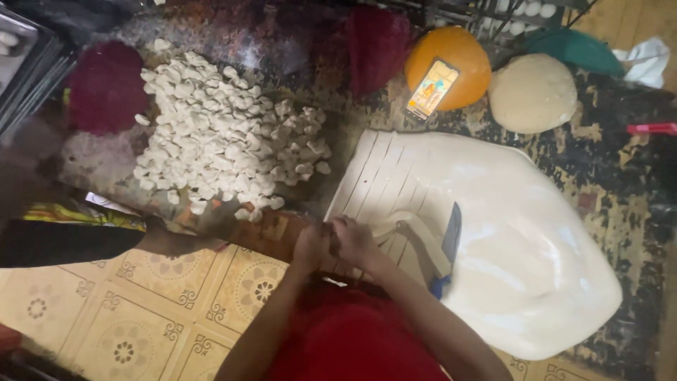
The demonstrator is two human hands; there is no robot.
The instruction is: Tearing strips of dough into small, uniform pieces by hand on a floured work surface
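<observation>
At the bottom centre of the frame we bring both hands together at the near edge of the rolled dough sheet (508, 233): our left hand (312, 245) and right hand (355, 240) are closed, fingers curled and touching one another, pinching what looks like a small bit of dough, though the piece itself is hidden between the fingers. Just right of our hands a cut strip of dough (416, 229) curls up off the sheet, and a blue-handled knife (449, 243) lies on the sheet beside it. We judge this to be the shaping step, working pieces off the strips; the following move would call for a fresh bit from the strip's end. The left part of the sheet is scored into parallel strips. Further up, in the centre left, sits a heap of small shaped dough pieces (226, 134). At the upper right lie a round dough ball (532, 92), an orange bowl (462, 53) and a phone (432, 88) leaning on it.
</observation>
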